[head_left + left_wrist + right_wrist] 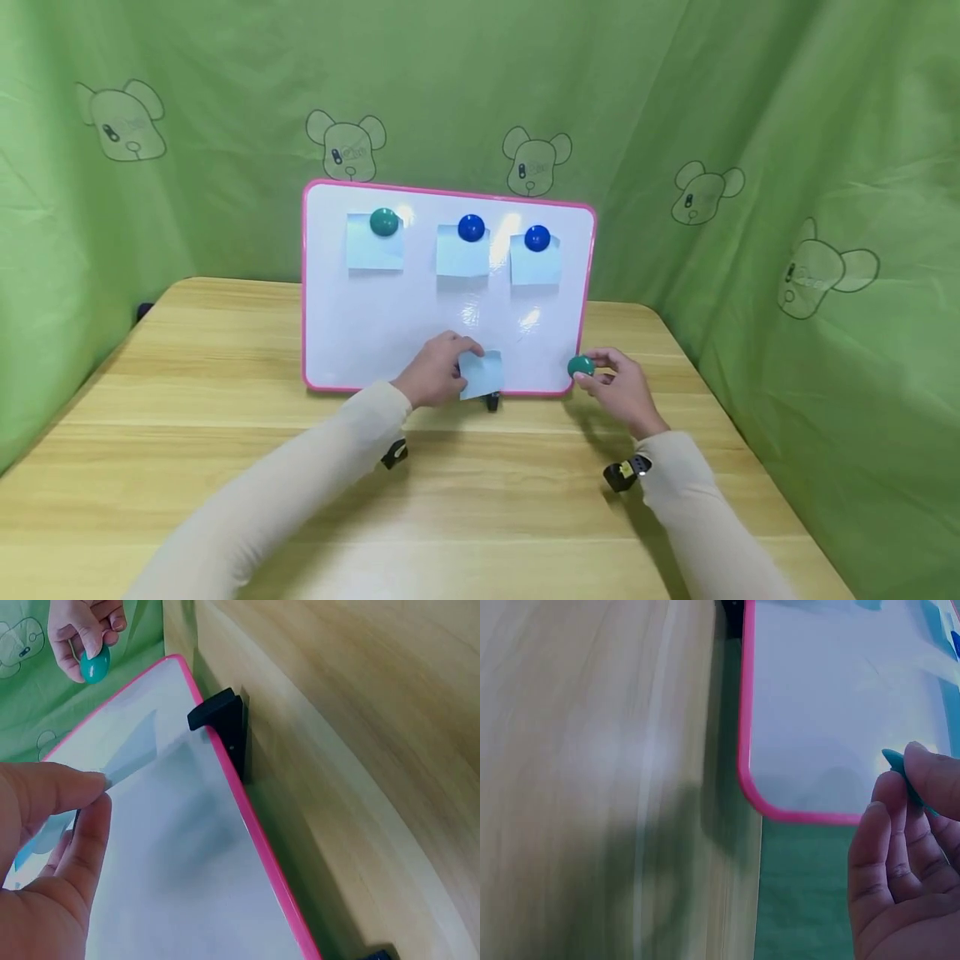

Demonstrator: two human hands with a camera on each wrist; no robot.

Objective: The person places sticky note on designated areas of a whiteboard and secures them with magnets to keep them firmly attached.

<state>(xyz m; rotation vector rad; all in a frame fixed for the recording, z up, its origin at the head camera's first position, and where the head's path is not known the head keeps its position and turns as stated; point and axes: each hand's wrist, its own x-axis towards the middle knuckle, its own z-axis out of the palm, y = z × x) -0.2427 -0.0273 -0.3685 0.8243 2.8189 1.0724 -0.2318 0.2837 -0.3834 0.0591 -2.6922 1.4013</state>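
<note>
My left hand (437,371) pinches a light blue sticky note (483,375) by its edge, in front of the lower middle of a pink-framed whiteboard (405,333). In the left wrist view, thumb and finger meet on the note's edge. At the board's lower right corner, my right hand (621,387) pinches a round green magnet (581,367) between thumb and fingers; the right wrist view shows this magnet (901,774) edge-on. Along the board's upper part, a second green magnet (384,222) and two blue magnets, one central (471,227) and one right (537,238), each overlap a blue note.
The whiteboard stands on a wooden table (187,375), with a black clip foot (221,724) at its lower edge. Green curtains (450,67) printed with bear heads hang behind and at both sides. Each wrist carries a small black camera.
</note>
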